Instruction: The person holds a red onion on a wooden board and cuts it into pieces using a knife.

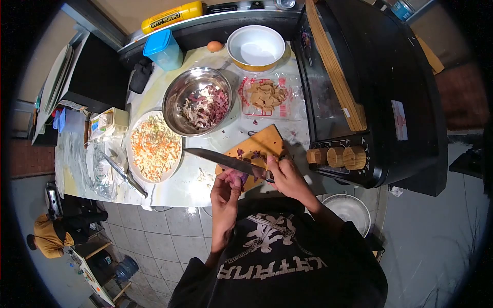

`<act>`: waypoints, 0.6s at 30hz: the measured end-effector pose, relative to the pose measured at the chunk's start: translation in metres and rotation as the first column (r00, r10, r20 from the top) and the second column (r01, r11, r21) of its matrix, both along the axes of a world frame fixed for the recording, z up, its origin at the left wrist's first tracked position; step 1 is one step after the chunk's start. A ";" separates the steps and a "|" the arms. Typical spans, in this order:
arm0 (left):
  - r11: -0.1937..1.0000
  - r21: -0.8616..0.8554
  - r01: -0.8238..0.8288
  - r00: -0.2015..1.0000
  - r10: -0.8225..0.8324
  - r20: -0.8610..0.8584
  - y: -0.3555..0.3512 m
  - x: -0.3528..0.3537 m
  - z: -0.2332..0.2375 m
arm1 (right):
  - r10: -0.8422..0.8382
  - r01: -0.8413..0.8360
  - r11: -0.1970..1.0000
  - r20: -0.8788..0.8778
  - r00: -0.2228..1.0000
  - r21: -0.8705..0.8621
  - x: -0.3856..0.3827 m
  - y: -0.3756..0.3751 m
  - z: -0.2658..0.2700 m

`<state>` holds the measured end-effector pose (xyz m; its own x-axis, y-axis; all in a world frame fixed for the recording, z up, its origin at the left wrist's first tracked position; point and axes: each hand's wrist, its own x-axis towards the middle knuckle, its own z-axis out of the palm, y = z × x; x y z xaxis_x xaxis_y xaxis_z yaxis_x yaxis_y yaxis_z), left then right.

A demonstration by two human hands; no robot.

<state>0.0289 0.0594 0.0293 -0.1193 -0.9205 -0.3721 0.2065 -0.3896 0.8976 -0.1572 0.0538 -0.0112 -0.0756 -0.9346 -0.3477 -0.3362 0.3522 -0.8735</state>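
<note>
My right hand (288,178) is wrapped round the handle of a large kitchen knife (223,159), its blade pointing left across a wooden cutting board (268,137). Just below the blade, my left hand (224,197) pinches a purple vegetable piece (239,177) at the board's near left edge. Small dark purple scraps (256,154) are scattered on the wood. Beyond the board, a steel bowl (169,115) contains purple chunks and pale shreds. To its lower left, shredded white and orange vegetables (155,146) fill a round white plate (132,163).
Brown slices (267,95) lie on a plastic bag beside a black oven (380,102) on the right. A white bowl (255,45), an egg (214,46) and a blue-lidded container (164,50) stand at the back. Another knife (125,175) rests leftward. A person (54,233) is at far left.
</note>
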 end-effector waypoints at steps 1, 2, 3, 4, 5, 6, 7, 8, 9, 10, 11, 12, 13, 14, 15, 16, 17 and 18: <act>1.000 0.000 0.000 1.000 0.000 0.000 -0.001 -0.001 0.003 | 0.060 -0.064 0.991 -0.043 0.997 -0.119 -0.003 0.004 -0.011; 1.000 -0.006 0.011 1.000 -0.011 0.009 -0.002 -0.001 0.007 | 0.113 -0.132 0.964 -0.093 0.989 -0.233 -0.005 0.006 -0.019; 1.000 -0.012 0.022 1.000 -0.022 0.019 -0.002 -0.002 0.008 | 0.113 -0.132 0.963 -0.093 0.989 -0.233 -0.003 0.004 -0.008; 1.000 -0.013 0.022 1.000 -0.021 0.019 -0.003 -0.003 0.008 | 0.075 -0.070 0.988 0.029 0.997 -0.134 0.001 -0.002 0.011; 1.000 -0.004 0.022 1.000 -0.022 -0.021 -0.003 -0.003 0.008 | 0.024 -0.020 0.999 0.147 0.989 -0.027 0.004 -0.005 0.023; 1.000 0.005 0.024 0.998 -0.024 -0.061 -0.003 -0.003 0.008 | 0.024 -0.020 0.999 0.147 0.989 -0.027 0.003 -0.005 0.024; 1.000 0.005 0.024 0.998 -0.024 -0.061 -0.003 -0.003 0.009 | 0.059 -0.052 0.997 0.154 0.986 -0.048 0.003 -0.005 0.024; 0.999 -0.011 0.036 0.997 -0.037 -0.071 -0.003 -0.003 0.010 | 0.094 -0.084 0.994 0.161 0.982 -0.070 0.002 -0.005 0.025; 0.999 -0.026 0.048 0.996 -0.050 -0.081 -0.003 -0.003 0.010 | 0.093 -0.083 0.994 0.161 0.982 -0.070 0.002 -0.005 0.030; 0.998 -0.026 0.048 0.996 -0.050 -0.080 -0.003 -0.002 0.009 | 0.126 -0.114 0.990 0.152 0.980 -0.085 0.001 -0.006 0.038; 0.999 -0.008 0.047 0.992 -0.047 -0.117 -0.003 -0.002 0.007 | 0.159 -0.146 0.984 0.141 0.977 -0.101 0.001 -0.007 0.043; 0.999 0.010 0.046 0.987 -0.044 -0.155 -0.003 -0.001 0.006 | 0.158 -0.145 0.984 0.142 0.977 -0.101 0.000 -0.008 0.045; 0.999 0.009 0.047 0.987 -0.045 -0.155 -0.003 -0.001 0.006 | 0.183 -0.169 0.979 0.118 0.976 -0.117 -0.001 -0.008 0.047; 0.998 0.008 0.058 0.987 -0.056 -0.148 -0.003 0.000 0.007 | 0.207 -0.194 0.972 0.093 0.974 -0.133 -0.002 -0.008 0.048; 0.998 0.006 0.069 0.988 -0.067 -0.142 -0.003 0.001 0.008 | 0.206 -0.193 0.972 0.094 0.974 -0.133 -0.002 -0.008 0.049; 0.998 0.006 0.069 0.988 -0.068 -0.142 -0.003 0.000 0.008 | 0.219 -0.199 0.968 0.122 0.968 -0.154 -0.002 -0.008 0.050; 0.999 -0.010 0.042 0.985 -0.043 -0.167 -0.002 -0.002 0.008 | 0.232 -0.205 0.963 0.150 0.961 -0.175 -0.003 -0.008 0.050; 1.000 -0.025 0.015 0.981 -0.019 -0.192 -0.002 -0.002 0.007 | 0.233 -0.206 0.963 0.150 0.961 -0.176 -0.002 -0.008 0.048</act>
